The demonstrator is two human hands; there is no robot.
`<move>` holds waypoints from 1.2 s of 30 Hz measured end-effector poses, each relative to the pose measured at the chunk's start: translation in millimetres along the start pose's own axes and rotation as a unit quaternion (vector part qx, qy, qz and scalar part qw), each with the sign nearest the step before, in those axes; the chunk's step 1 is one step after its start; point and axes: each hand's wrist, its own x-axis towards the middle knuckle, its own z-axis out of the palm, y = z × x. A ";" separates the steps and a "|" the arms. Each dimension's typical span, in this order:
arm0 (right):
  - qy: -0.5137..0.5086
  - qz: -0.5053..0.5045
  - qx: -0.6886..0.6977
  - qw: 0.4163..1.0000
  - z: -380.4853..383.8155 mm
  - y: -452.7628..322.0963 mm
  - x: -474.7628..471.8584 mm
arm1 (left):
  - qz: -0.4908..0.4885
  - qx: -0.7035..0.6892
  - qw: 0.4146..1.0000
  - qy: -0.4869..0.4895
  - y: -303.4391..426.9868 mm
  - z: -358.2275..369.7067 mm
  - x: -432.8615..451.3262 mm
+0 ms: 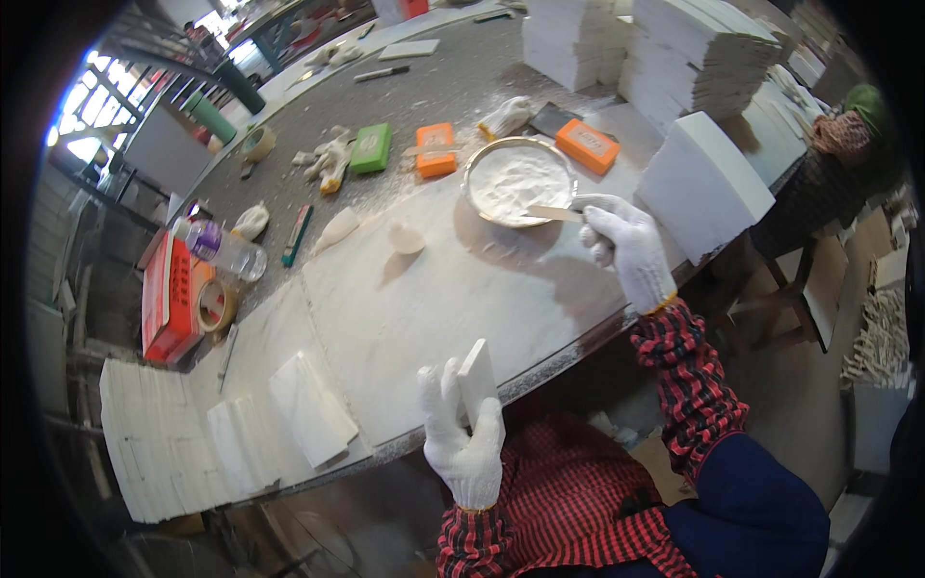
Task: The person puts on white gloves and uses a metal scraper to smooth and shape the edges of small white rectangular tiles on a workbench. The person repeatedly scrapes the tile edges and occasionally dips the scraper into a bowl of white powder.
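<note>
My right hand point(623, 242), in a white knit glove, grips a thin flat stick point(553, 213). The stick's far end reaches over a round metal bowl point(470, 189) of white powder point(522, 177). Near the table's front edge, my left hand point(464, 433), gloved too, holds a small white slab point(477, 379) upright between thumb and fingers. A white rounded lump point(406, 238) sits on the pale board point(433, 303) beyond it. Two orange boxes point(436, 160) and a green box point(371, 148) lie behind, near the bowl.
Tall stacks of white slabs point(694, 65) stand at the back right, with a large white block point(704, 180) nearer. More slabs point(159, 441) line the front left. A water bottle point(224, 249), red box point(170, 300) and tape rolls point(215, 303) are left. Another person point(831, 159) is at right.
</note>
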 end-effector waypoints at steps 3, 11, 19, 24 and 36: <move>0.002 0.012 -0.003 1.000 1.3 -6.0 -25.8 | -0.012 -0.019 1.000 -0.012 3.9 2.3 -1.6; -0.098 0.049 0.031 0.994 23.5 1.2 -97.4 | -0.008 0.033 0.999 -0.032 -2.1 1.8 -2.6; -0.133 0.056 -0.038 0.989 37.4 2.5 -113.8 | 0.016 0.005 0.999 -0.033 -3.2 5.0 0.5; -0.149 0.026 -0.090 0.984 41.3 -8.4 -116.1 | 0.013 0.033 0.999 -0.021 2.6 6.5 2.8; -0.182 -0.056 -0.119 0.974 38.3 -5.8 -114.5 | -0.015 0.013 0.999 -0.043 9.4 5.7 3.9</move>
